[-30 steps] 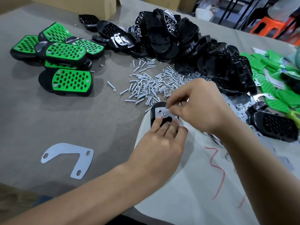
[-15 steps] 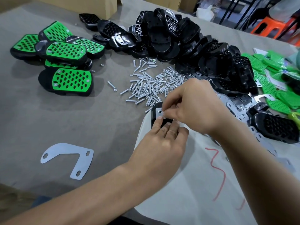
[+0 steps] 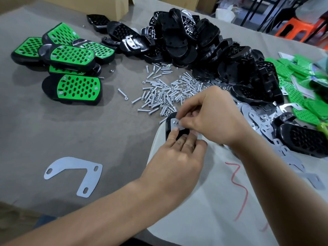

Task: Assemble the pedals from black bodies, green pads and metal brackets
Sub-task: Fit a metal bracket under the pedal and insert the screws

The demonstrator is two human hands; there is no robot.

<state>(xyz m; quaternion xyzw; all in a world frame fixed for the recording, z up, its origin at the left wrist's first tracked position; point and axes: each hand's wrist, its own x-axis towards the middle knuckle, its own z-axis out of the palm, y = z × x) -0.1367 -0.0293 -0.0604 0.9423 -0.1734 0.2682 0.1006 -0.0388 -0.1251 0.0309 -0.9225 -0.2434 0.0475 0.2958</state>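
One flat left hand (image 3: 175, 162) presses the black body (image 3: 168, 127); right hand (image 3: 213, 119) pinches bracket (image 3: 174, 123) edge.

Only marking noted is a red hand-drawn scrawl (image 3: 238, 189), roughly a "3", on the white sheet (image 3: 204, 219), with a second faint red stroke (image 3: 264, 228) beside it, too faint to read.

Grey felt-like table cover (image 3: 53, 130), even light, soft shadows. Cardboard boxes (image 3: 99, 4) along the far edge. Past the far right corner: orange plastic stool (image 3: 300, 27), thin black metal legs (image 3: 257, 13) beside it. White sheet (image 3: 204, 219) on the near side, red scribble (image 3: 239, 189) across it.
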